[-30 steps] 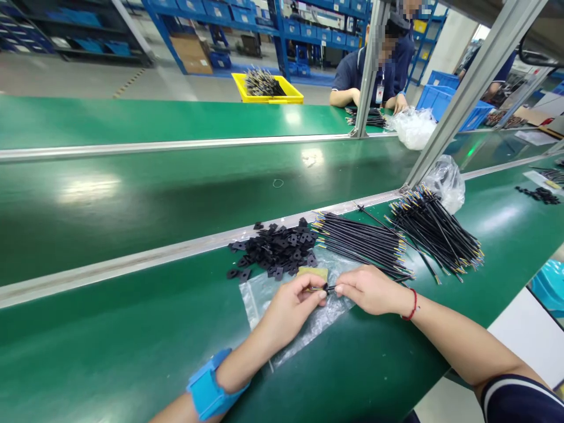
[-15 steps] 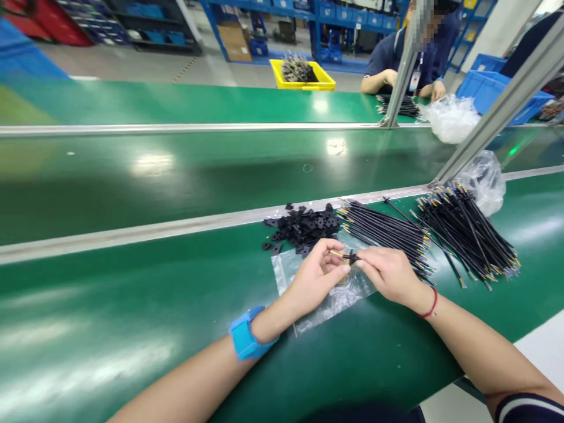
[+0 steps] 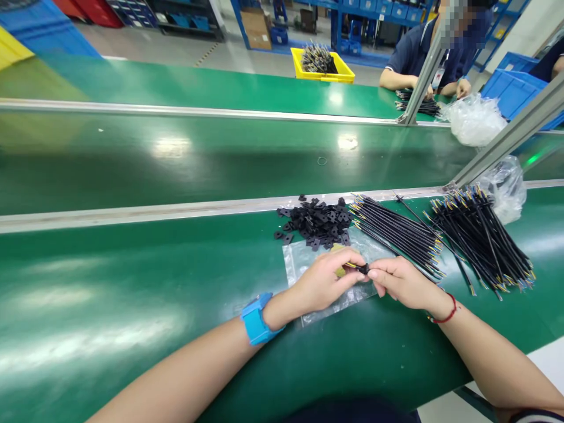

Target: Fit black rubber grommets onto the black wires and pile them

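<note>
Over a clear plastic bag [image 3: 294, 267], both my hands meet at one black cable [image 3: 358, 268] with yellow wire ends. My left hand [image 3: 324, 282] is closed around its wire end, fingers and thumb curled about it. A small black piece [image 3: 365, 269] sits on the cable between the hands. My right hand [image 3: 403, 282] pinches at this piece with thumb and forefinger; the rest of the cable is hidden. Just beyond lies a heap of flat black pieces with holes [image 3: 319, 220]. A row of black cables [image 3: 396, 232] lies right of the heap.
A thicker bundle of cables [image 3: 482, 241] lies farther right, beside a crumpled plastic bag [image 3: 506, 191]. Metal posts [image 3: 506, 135] rise from the rail [image 3: 198, 205]. Across the green bench, a co-worker [image 3: 409, 56] sits near cables, with a yellow bin [image 3: 324, 76] to the left.
The view has shifted, so the bench things appear slightly farther right. My right fingers have moved from around the black piece to a pinch at its right side. Both hands stay together at the cable.
</note>
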`<state>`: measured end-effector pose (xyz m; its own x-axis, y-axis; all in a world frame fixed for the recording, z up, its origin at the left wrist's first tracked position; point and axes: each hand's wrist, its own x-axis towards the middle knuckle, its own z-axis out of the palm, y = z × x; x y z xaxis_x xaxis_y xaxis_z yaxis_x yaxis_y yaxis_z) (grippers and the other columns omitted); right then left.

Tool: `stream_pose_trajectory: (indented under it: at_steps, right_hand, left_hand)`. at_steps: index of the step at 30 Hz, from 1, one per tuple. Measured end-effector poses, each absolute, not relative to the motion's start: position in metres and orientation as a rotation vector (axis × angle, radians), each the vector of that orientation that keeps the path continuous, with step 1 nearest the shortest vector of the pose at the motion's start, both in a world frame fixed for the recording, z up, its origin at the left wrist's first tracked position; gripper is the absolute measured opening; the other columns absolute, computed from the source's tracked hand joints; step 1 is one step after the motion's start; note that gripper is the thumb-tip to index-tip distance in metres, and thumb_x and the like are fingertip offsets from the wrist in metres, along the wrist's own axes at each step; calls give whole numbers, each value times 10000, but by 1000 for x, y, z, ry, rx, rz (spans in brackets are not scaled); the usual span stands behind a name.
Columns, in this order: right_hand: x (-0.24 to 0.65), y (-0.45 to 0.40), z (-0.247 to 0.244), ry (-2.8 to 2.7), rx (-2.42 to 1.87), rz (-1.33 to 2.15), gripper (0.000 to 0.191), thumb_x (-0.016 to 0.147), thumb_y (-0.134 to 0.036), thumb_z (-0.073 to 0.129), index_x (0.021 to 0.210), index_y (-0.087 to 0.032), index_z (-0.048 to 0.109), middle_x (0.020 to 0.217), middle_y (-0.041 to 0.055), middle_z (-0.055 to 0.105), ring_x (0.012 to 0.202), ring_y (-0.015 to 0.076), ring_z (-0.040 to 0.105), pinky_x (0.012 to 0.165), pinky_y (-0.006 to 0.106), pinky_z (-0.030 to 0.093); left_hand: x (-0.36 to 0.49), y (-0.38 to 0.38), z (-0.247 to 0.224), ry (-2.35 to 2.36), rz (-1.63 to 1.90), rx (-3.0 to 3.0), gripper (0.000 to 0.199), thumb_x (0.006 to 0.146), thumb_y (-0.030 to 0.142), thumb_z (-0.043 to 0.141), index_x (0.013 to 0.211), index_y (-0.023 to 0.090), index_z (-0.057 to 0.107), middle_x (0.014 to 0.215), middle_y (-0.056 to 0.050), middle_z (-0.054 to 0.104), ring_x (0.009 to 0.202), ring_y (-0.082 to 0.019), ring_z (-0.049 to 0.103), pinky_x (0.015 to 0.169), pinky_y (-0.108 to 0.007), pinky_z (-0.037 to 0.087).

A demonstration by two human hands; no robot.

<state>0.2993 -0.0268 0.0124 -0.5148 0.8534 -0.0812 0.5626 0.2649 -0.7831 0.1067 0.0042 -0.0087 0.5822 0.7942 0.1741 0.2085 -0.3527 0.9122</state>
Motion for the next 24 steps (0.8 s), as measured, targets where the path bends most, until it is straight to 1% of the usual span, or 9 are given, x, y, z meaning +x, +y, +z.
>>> stream_pose_trajectory:
  at_steps: [2,5,8,10,14,18,20,23,24]
  right_hand:
    - [303,-25,13,-2213,-1353,955,410,956,-359,363,631,-180,537,571,-25,566,531,87,514,557,208,386]
    - [327,-16,15,-2142,-1554,259,293,938,-341,401,851,-183,632,808,51,665,732,149,590,686,260,418]
    - [373,-1,19,-1779,-1832,-374,330,939,-344,370,1000,-156,634,924,130,645,861,221,570,772,333,410]
    - [403,8,19,-1581,-2010,-572,356,937,-323,345,1025,-135,634,899,150,620,861,253,539,764,372,399]
    - [438,17,12,-1455,-2177,-654,308,888,-295,420,1024,-124,636,922,158,596,897,278,499,779,410,382]
    - [464,24,15,-1255,-2317,-552,298,885,-287,433,1093,-140,589,1052,137,579,1024,259,482,886,395,371]
    - [488,33,23,-1173,-2409,-509,293,880,-255,441,1099,-120,582,1091,158,563,1056,262,483,906,398,372]
    - [529,52,36,-1096,-2495,-485,317,855,-247,513,1095,-49,577,1106,227,544,1045,299,508,870,445,405]
    - [541,59,39,-1099,-2512,-468,329,850,-263,543,1094,-45,575,1107,222,547,1032,294,523,855,452,424]
  left_hand:
    - [107,5,-13,829,819,1837,150,800,225,577,945,191,588,891,-38,630,789,-149,581,734,-279,471]
    - [107,7,-23,934,966,1722,349,817,218,538,1159,190,471,1044,-73,584,838,-148,586,782,-309,484]
    - [105,11,-29,1027,1055,1725,329,839,228,502,1160,180,447,1000,-65,552,833,-145,578,805,-330,482]
    - [104,12,-30,1035,1059,1768,288,843,233,492,1125,180,468,973,-57,535,827,-145,575,794,-326,488]
    - [104,12,-30,1012,1067,1838,249,845,227,485,1092,201,502,1049,-62,510,838,-142,586,771,-306,507]
    - [102,13,-34,1027,1101,1864,235,845,239,491,1076,208,524,1085,-69,512,830,-147,602,745,-298,528]
    - [101,13,-36,1028,1113,1887,234,845,238,490,1073,208,532,1099,-75,519,824,-152,609,733,-298,537]
    - [99,13,-38,1012,1123,1984,242,842,225,487,1077,216,540,1105,-83,539,806,-159,616,733,-311,546]
    - [99,13,-39,1008,1125,2024,246,840,220,488,1081,220,541,1109,-86,546,803,-163,618,738,-318,548]
